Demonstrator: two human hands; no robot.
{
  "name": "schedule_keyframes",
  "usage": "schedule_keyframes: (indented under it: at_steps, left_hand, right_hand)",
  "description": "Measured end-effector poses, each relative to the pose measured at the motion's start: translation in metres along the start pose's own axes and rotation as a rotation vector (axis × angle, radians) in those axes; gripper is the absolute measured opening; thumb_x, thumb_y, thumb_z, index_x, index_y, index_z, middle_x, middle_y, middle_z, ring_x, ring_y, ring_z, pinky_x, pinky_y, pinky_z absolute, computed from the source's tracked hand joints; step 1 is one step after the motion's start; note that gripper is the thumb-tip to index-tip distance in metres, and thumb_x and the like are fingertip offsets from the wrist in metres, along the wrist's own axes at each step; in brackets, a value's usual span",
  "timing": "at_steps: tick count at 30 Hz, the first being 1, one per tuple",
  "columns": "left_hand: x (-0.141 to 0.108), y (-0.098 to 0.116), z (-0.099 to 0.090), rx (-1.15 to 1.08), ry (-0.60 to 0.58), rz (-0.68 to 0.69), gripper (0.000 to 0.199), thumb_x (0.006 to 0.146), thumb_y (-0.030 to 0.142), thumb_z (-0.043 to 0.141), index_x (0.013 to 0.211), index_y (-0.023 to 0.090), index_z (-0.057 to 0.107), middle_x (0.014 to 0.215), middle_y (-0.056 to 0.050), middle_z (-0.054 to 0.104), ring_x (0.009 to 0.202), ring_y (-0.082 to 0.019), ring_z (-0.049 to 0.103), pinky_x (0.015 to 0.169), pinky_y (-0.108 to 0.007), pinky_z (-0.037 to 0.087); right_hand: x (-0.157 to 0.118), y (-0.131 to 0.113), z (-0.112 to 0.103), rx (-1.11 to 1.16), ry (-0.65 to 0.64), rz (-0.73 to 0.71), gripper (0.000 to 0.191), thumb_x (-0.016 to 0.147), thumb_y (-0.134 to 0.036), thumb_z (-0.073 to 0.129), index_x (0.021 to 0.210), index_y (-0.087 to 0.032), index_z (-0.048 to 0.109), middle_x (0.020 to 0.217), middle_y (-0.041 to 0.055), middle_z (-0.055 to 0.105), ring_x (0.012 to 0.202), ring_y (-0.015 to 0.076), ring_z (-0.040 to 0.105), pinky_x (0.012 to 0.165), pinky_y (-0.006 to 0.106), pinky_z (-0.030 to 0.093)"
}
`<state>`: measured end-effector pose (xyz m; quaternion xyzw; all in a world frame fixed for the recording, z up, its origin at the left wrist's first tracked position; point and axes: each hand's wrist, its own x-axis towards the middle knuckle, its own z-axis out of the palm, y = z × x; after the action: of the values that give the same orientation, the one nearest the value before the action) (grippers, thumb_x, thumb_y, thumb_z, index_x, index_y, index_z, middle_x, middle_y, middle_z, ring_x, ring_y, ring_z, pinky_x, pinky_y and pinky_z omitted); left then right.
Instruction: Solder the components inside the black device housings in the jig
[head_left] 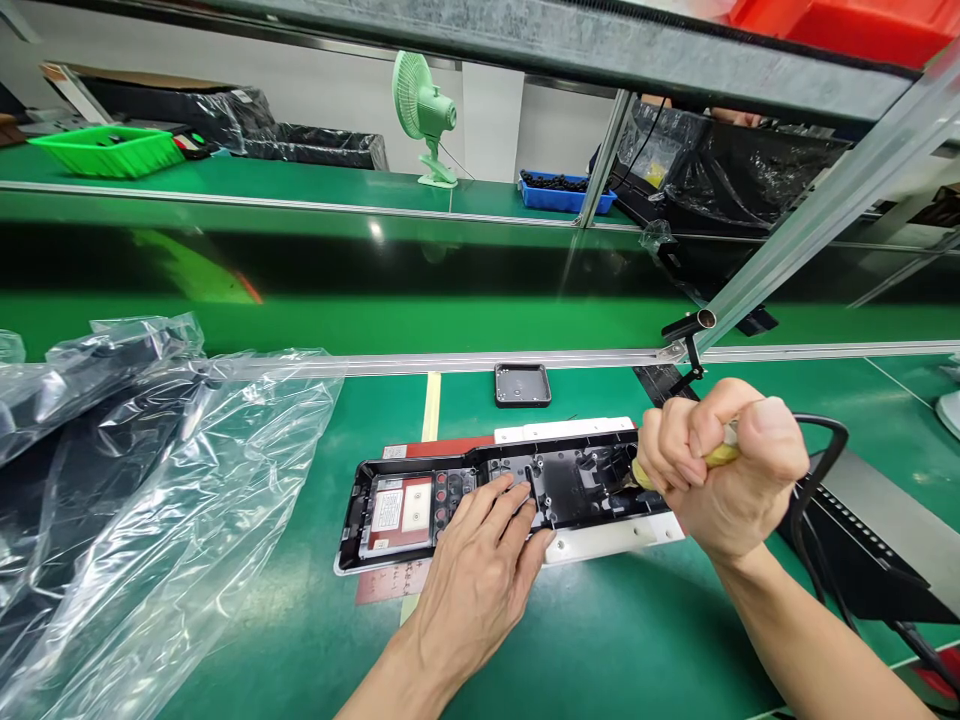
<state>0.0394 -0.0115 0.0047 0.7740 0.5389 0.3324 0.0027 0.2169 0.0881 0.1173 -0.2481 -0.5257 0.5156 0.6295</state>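
A long black plastic housing (566, 492) lies with its inner side up across a white fixture (600, 540) on the green bench. My left hand (487, 560) rests flat on the middle of the housing, fingers stretched out and holding nothing. In a closed fist, my right hand (724, 470) grips a yellow-handled tool (643, 474) over the housing's right end. The tool's working end points down into the housing; its exact kind is hidden by the fingers. Through a window at the housing's left end shows a white label (388, 509). A small black tray-like cover (523, 384) lies behind the housing.
Clear plastic bags (247, 470) with dark parts cover the left side. A black device with cables (862, 550) stands at the right, beneath a slanting metal post (810, 200). Beyond the conveyor are a green basket (112, 152), a fan (424, 110) and a blue tray (559, 198).
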Motion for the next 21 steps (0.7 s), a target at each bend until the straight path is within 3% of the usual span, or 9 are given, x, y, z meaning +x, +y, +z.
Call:
schedule_keyframes:
  at_steps: [21]
  left_hand:
    - [-0.0003, -0.0012, 0.0011, 0.012, -0.004, 0.014, 0.026, 0.106, 0.027, 0.057, 0.12, 0.012, 0.073, 0.127, -0.011, 0.075, 0.125, -0.034, 0.066, 0.098, -0.056, 0.062]
  right_hand:
    - [0.0006, -0.0011, 0.0013, -0.021, 0.01, 0.002, 0.046, 0.098, -0.045, 0.062, 0.061, -0.021, 0.051, 0.043, -0.0056, 0.035, 0.038, 0.0085, 0.03, 0.034, 0.019, 0.031]
